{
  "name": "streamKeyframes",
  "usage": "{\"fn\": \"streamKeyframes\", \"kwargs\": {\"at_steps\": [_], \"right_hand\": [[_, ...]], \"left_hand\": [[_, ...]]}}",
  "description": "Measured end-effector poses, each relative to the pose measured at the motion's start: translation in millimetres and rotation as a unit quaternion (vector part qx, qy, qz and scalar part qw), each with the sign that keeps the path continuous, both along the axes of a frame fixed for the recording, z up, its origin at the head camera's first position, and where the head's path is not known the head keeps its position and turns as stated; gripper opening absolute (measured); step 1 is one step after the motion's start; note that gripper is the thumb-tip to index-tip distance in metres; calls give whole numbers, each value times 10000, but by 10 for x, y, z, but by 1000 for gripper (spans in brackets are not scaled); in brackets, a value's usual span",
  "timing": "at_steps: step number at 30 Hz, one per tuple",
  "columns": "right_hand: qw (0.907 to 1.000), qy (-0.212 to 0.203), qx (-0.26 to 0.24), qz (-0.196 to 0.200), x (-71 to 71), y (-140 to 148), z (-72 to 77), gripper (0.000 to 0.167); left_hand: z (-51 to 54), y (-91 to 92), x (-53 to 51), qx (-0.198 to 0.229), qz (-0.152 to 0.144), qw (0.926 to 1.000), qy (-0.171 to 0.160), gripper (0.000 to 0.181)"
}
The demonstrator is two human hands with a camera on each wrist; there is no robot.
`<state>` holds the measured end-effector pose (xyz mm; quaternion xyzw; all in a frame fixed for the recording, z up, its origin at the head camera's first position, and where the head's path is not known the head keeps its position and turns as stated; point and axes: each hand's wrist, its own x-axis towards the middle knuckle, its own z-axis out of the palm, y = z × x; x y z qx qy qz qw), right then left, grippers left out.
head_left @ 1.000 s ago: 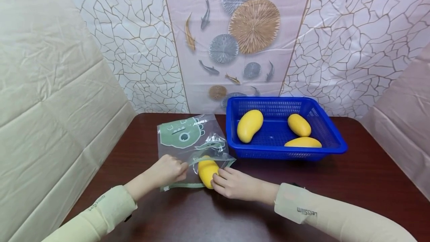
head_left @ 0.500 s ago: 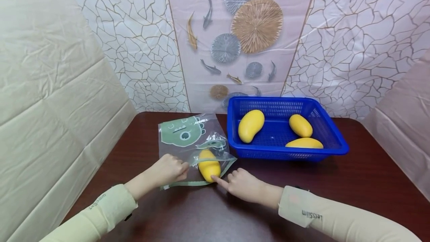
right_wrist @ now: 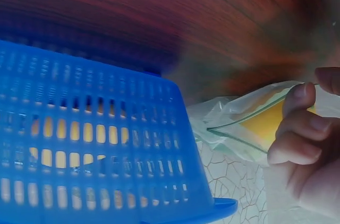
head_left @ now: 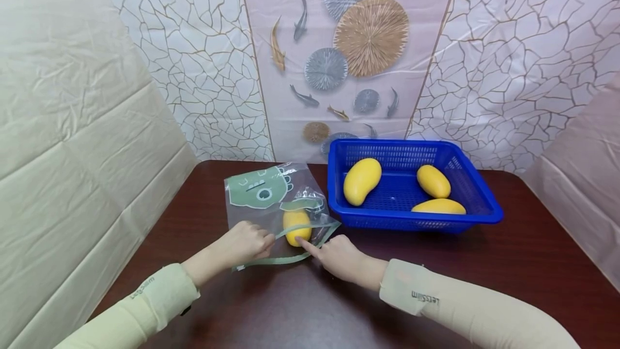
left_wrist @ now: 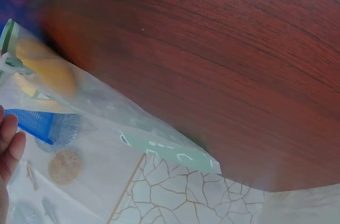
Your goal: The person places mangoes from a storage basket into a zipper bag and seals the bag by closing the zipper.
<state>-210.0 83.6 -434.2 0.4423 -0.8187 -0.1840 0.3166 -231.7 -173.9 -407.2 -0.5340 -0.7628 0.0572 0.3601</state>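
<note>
A clear zip-lock bag (head_left: 266,222) with a green cartoon print lies on the table, its green-edged mouth parted toward me. My left hand (head_left: 246,244) grips the bag at the left of the mouth; the fingertips are partly hidden from the head view. One yellow mango (head_left: 297,228) sits in the mouth, mostly behind the film. Against its near end, my right hand (head_left: 343,259) presses a straight index finger, with the other fingers folded back. In the right wrist view, the mango (right_wrist: 264,124) shows behind those fingers.
To the right of the bag, a blue plastic basket (head_left: 411,221) holds three more mangoes: a left one (head_left: 362,181), a right one (head_left: 433,181) and a near one (head_left: 439,207). Beneath everything is a dark red-brown table (head_left: 271,311). Patterned cloth (head_left: 213,63) hangs behind.
The mango has slid away from me, deeper into the bag. My right hand has gone from several fingers on the mango to one pushing index finger. My left hand has stayed on the bag.
</note>
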Motion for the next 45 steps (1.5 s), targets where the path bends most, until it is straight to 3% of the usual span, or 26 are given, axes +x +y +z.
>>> {"fn": "streamKeyframes", "kwargs": {"at_steps": [5, 11, 16, 22, 25, 28, 32, 36, 39, 45], "right_hand": [[9997, -95, -32, -220, 0, -85, 14, 61], [9995, 26, -40, -298, 44, -69, 21, 53], [9993, 171, -227, -246, 19, -52, -15, 56], [9987, 203, -438, -150, -32, -93, -54, 54], [9986, 59, -391, -364, -71, -164, -45, 53], [9971, -154, -388, -632, -109, -258, -18, 53], [9927, -785, -229, -884, -61, -300, 65, 55], [9938, -816, -80, -745, 85, -210, 156, 60], [9956, -753, -82, -547, 187, -83, 213, 61], [9891, -1438, -166, -281, 209, 243, 348, 59]], "left_hand": [[-19, 3, -11, -110, -17, 9995, 292, 16], [-20, -16, -4, -108, 143, 9994, 307, 7], [-33, 6, -2, -74, 26, 9992, 389, 5], [-55, 32, -2, -31, -9, 9989, 461, 29], [-56, 36, 6, 28, -6, 9989, 477, 32], [-52, 45, 6, 68, -90, 9985, 541, 23], [-50, 52, 2, 78, -136, 9984, 551, 15], [-44, 27, -2, 140, -102, 9990, 404, 20], [-41, 9, 0, 116, -124, 9994, 289, 11], [-47, -9, 28, -163, -241, 9995, -89, 16]]}}
